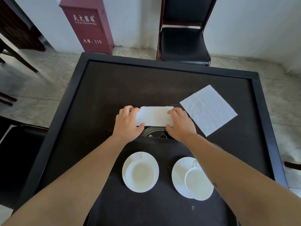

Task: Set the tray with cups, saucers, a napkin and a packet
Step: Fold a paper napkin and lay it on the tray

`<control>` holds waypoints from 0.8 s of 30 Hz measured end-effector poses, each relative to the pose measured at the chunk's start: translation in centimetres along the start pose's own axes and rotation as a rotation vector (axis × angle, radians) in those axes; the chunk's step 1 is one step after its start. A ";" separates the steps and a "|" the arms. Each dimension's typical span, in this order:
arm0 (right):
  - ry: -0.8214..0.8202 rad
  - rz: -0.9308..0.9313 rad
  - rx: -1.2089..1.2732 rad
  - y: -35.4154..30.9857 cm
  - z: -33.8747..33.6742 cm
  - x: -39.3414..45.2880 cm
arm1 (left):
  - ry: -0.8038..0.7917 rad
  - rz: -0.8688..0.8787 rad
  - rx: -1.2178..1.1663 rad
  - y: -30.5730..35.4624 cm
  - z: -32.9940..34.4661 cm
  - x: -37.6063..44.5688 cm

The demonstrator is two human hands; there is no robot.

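A folded white napkin [154,115] lies on the dark table just beyond the tray's far edge. My left hand [127,123] holds its left end and my right hand [179,123] holds its right end, fingers pressing on it. On the dark tray [162,209] near me stand two white cups on white saucers: the left cup [140,174] sits centred on its saucer [128,163], the right cup [197,182] sits toward the near right of its saucer [178,173]. A second, unfolded white napkin [208,110] lies flat at the right. I see no packet.
The square black table [162,82] has a raised rim. A round control panel [156,133] is set into its middle, partly under my hands. A black chair [184,43] stands behind the table, a red fire-extinguisher box [88,25] at the back left.
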State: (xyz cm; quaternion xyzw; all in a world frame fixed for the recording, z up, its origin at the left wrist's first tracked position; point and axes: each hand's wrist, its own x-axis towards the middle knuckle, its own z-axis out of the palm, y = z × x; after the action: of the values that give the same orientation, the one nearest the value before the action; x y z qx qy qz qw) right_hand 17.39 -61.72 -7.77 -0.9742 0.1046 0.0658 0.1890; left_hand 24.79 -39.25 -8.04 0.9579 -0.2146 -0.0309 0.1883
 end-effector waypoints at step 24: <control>0.009 -0.168 -0.176 -0.6 -1.6 -1.9 | -0.013 0.265 0.093 0.8 -2.2 -0.1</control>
State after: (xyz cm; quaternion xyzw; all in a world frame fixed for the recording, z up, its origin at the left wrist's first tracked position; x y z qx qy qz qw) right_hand 15.87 -61.41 -5.80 -0.9926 0.0172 0.0545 0.1070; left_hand 24.66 -39.13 -5.65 0.9286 -0.3416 -0.0022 0.1447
